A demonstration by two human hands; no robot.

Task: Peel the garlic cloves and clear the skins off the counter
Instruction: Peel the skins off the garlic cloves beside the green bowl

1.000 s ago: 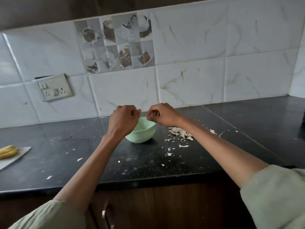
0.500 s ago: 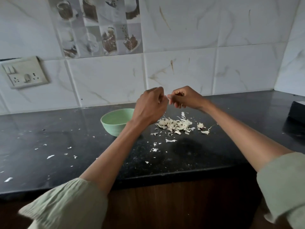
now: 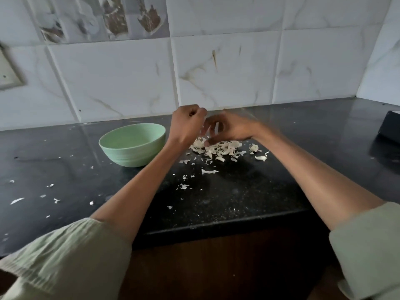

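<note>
— Over the black speckled stone counter [image 3: 216, 198], what have your hands got?

— Both are raised above the heap of pale papery garlic skins [image 3: 218, 148]. Your left hand [image 3: 186, 124] is curled into a loose fist, fingers folded in toward the palm. Whether a clove sits inside it, I cannot tell. Your right hand [image 3: 229, 128] is blurred; its fingers [image 3: 208, 132] hang spread and curved downward, tips just above the heap or touching it, hard to say which. The two hands sit just beside each other, knuckles nearly meeting.

— And the bowl?

— Round pale green bowl [image 3: 132, 146], upright on the counter at nine o'clock from your left wrist, just beside the forearm. Its inside looks bare from this angle, though the near wall hides part of the bottom.

— Skins elsewhere?

— The main heap lies at three o'clock from the bowl, under your hands. Smaller scraps trail toward six o'clock from the heap, one long sliver [image 3: 208, 171] among them. More white flecks are scattered across the counter far out at eight o'clock from the bowl, near the front edge [image 3: 17, 200].

— Anything else noted?

— White marbled wall tiles [image 3: 227, 68] behind. A dark box-like object [image 3: 389, 126] at the right edge, at three o'clock, well apart from the heap. Pale green sleeves [image 3: 71, 256] pushed up on both your forearms.
</note>
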